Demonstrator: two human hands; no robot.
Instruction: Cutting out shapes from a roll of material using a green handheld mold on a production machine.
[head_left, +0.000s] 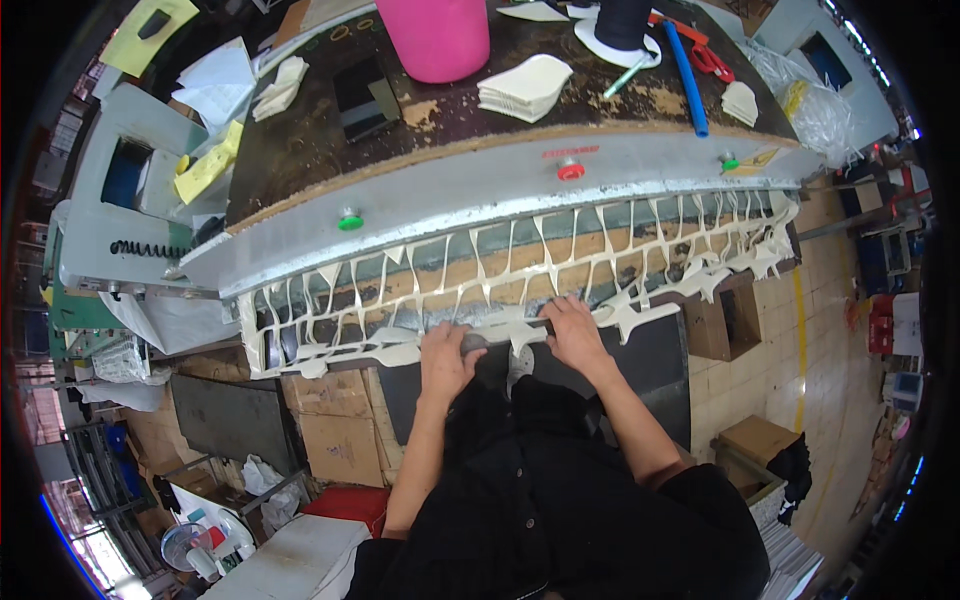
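A cream sheet with several cut-out openings (545, 262) lies along the bed of a press, a web of thin strips with ragged, pointed edges. At its near edge, my left hand (447, 360) has its fingers curled over the border, thumb toward the middle. My right hand (574, 337) grips the same border a little to the right, fingers bent over the top. Pointed scraps of the border hang over the front between and beside the hands. Through the openings a worn, brown and grey board shows. What lies under my fingers is partly hidden.
Beyond the sheet runs a grey metal beam (450, 210) with a red button (571, 170) and green buttons. On the dark top above stand a pink container (437, 40), stacked cream pieces (525, 88), a blue tube (687, 80) and red-handled scissors (708, 62). Cardboard (340, 448) lies left below.
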